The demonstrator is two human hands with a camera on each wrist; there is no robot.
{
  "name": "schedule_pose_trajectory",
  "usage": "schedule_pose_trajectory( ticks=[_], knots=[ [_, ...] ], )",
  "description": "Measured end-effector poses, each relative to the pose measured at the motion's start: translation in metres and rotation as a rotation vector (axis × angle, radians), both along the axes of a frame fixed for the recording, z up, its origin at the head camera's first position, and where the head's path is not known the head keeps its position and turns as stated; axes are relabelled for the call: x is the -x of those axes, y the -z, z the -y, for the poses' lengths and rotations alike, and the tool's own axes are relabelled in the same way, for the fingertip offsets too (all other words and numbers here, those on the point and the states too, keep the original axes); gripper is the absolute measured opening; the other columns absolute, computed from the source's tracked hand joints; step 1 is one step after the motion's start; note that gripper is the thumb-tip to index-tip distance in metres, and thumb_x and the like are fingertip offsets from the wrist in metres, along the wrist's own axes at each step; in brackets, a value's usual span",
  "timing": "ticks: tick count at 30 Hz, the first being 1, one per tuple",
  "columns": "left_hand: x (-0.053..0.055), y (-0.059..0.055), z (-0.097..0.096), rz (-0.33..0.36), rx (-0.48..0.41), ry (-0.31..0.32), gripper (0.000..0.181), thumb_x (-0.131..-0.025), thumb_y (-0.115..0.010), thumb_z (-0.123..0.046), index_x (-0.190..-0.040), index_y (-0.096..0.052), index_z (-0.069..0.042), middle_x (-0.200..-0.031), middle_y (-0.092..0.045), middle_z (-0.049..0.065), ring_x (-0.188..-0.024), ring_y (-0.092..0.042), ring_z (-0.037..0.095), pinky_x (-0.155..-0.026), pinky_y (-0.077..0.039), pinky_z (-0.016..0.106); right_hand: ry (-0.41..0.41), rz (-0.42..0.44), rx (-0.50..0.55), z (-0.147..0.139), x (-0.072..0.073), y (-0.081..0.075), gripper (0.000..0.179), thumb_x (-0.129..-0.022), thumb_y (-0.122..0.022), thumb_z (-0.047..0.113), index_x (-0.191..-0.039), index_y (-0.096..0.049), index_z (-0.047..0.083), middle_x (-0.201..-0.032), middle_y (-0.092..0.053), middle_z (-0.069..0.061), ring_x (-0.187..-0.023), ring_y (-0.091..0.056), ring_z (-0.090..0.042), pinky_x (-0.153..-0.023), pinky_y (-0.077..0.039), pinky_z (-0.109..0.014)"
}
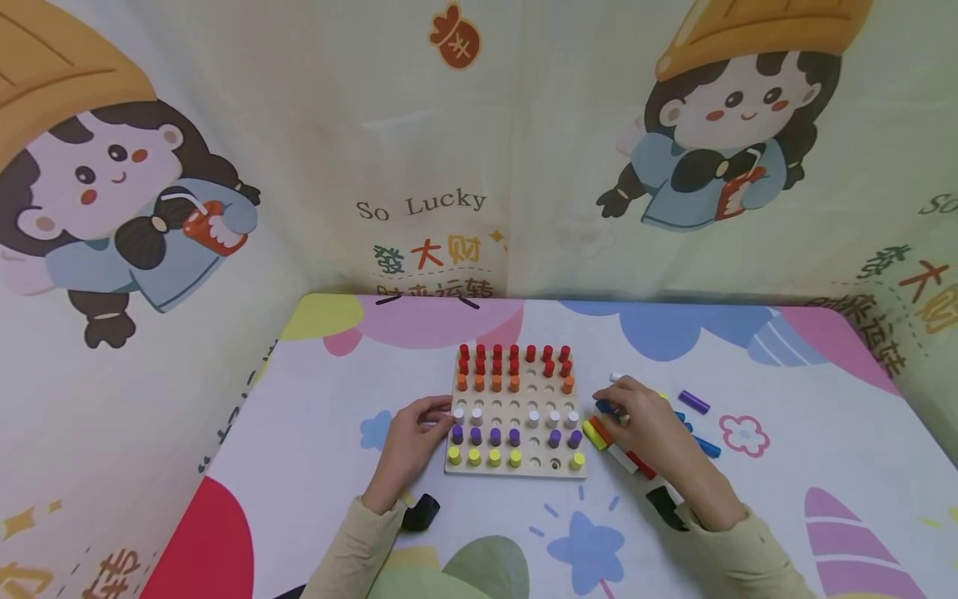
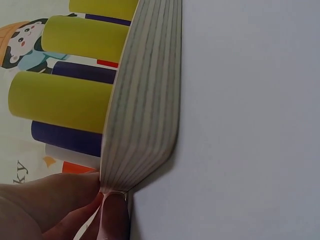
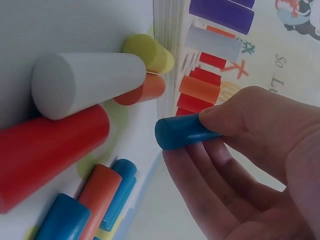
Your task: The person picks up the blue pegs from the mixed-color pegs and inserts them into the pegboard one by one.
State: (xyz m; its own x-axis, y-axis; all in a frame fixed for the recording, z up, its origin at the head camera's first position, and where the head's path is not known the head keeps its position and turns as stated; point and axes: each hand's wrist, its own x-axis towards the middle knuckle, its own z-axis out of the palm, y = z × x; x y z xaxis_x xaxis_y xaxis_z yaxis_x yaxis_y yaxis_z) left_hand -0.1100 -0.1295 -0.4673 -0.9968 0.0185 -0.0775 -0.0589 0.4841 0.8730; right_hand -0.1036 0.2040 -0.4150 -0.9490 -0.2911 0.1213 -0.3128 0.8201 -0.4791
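A wooden pegboard [image 1: 516, 474] lies on the table, carrying rows of red, orange, white, purple and yellow pegs, with some holes bare. At its left edge my left hand [image 1: 407, 445] grips the board; thumb and fingers pinch its corner in the left wrist view. To the right of the board, my right hand [image 1: 649, 426] pinches a blue peg [image 3: 180, 131] between thumb and fingers, held above the table. Beneath that hand lie loose pegs, among them a white peg [image 3: 95, 82], a red peg [image 3: 52, 155] and a yellow peg [image 3: 145, 52]; the hand partly hides this group in the head view.
Farther right of the right hand lie a purple peg [image 1: 694, 402] and a blue peg [image 1: 707, 447]. Printed cloth covers the table [image 1: 359, 349], and a patterned curtain [image 1: 419, 150] rises behind it. Black wrist devices show at both sleeves.
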Motion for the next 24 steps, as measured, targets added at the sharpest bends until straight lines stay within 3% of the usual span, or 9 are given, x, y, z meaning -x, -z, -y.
schedule_pose_trajectory(
  ticks=[24],
  knots=[
    [-0.001, 0.001, 0.000, -0.006, -0.003, 0.000, 0.033, -0.093, -0.071, -0.017, -0.124, -0.067, -0.011, -0.117, -0.070, 0.003, -0.099, -0.067, 0.016, -0.088, -0.057, 0.036, -0.072, -0.026, 0.101, 0.010, 0.011, -0.011, 0.024, -0.081, -0.078, -0.001, -0.105, -0.074, 0.003, -0.100, -0.068, -0.007, -0.087, -0.072, -0.022, -0.077, -0.060, -0.039]
  ],
)
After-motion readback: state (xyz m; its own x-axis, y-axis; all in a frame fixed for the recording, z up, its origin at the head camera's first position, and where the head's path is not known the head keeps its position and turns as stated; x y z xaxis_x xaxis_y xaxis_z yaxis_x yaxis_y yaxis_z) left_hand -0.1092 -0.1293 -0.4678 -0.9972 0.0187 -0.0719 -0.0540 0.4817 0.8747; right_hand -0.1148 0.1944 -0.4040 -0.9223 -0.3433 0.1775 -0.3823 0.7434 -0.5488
